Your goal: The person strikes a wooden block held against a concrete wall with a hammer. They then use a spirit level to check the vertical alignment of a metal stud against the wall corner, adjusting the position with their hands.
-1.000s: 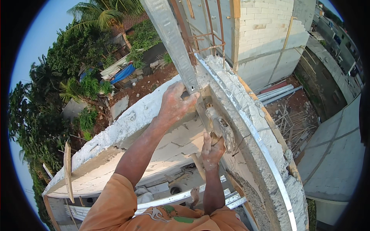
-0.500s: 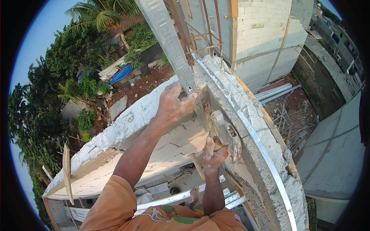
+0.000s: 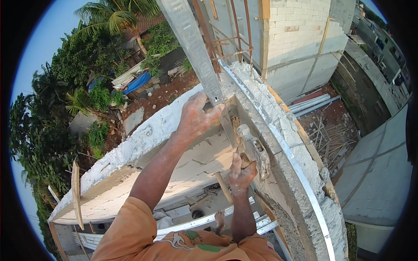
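My left hand [image 3: 199,115] is closed around the lower end of a long galvanized metal channel [image 3: 191,48], which slants up and away over the wall corner. In my right hand [image 3: 242,174] is a claw hammer [image 3: 253,150], its head crusted with cement and its wooden handle [image 3: 224,188] sticking out below the fist. The hammer head is close to the inner face of the corner, just right of and below the channel's end; whether it touches the concrete I cannot tell.
Rough concrete wall tops [image 3: 143,132] run to the left and right of me. A bright metal strip [image 3: 289,152] curves along the right one. Rusty rebar [image 3: 235,30] rises at the corner. A wooden board [image 3: 76,193] stands at the left wall, and ground lies far below outside.
The hammer and my right hand have shifted very slightly. My left hand keeps its hold on the metal channel.
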`<state>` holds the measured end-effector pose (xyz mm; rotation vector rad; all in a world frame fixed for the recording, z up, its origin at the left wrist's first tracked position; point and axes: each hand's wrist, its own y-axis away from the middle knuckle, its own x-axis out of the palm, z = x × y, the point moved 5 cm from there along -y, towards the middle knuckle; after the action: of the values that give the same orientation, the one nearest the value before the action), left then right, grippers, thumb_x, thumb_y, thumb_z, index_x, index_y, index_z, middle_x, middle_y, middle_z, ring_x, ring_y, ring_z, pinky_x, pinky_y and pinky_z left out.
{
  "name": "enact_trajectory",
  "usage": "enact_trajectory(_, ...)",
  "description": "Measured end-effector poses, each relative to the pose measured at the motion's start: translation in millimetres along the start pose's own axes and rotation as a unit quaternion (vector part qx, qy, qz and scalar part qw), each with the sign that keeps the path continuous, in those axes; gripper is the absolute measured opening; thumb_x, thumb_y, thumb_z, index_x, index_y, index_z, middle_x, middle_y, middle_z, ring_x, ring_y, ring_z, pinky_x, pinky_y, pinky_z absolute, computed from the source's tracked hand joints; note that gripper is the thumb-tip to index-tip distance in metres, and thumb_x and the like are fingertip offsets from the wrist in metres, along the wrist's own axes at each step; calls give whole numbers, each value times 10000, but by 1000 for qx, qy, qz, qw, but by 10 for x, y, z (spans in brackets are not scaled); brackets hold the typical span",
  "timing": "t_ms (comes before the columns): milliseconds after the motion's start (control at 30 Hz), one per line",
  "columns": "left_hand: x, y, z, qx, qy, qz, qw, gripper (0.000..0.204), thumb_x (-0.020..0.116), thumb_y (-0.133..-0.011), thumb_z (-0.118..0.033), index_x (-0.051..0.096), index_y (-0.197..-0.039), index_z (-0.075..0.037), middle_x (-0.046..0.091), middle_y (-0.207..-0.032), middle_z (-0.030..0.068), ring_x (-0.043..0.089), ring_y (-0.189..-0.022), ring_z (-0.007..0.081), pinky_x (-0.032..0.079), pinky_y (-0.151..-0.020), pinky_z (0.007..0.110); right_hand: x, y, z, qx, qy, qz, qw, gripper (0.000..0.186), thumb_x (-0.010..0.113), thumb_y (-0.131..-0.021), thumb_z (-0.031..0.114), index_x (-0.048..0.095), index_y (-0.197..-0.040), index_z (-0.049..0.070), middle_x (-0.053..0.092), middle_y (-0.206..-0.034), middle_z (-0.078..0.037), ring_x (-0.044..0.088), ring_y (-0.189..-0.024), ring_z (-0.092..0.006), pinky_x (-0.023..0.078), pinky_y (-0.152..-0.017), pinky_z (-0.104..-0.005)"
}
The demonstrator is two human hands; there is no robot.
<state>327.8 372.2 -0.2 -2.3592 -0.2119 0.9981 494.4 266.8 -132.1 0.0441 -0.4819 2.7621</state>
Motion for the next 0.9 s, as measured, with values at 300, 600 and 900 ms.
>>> enact_trajectory(300,5,-4,-94,-72,56,14,996,407,734,-855,-131,617,-1216,15,710,-1099,164,676,-1039,235,521,-890,371,4,602,-296,-94,200,131,966,221,660,-963,157,616,-1029,-49,646,-843,-105,558,-736,-192,485,-717,-327)
enact_trajectory(600,14,-15,-47,-52,49,15,997,333,727,-861,-176,636,-1128,2,699,-1063,174,670,-1017,292,506,-886,393,-349,1082,-804,84,159,191,965,326,686,-935,239,576,-1085,-29,688,-889,-198,668,-811,-388,526,-729,-443)
enact_trajectory(900,-46,3,-14,-30,48,3,998,330,742,-844,-204,654,-1092,-4,675,-1000,183,649,-965,328,499,-859,426,-412,1093,-1962,239,146,121,952,409,633,-964,385,501,-931,0,588,-673,-168,611,-633,-339,469,-587,-441)
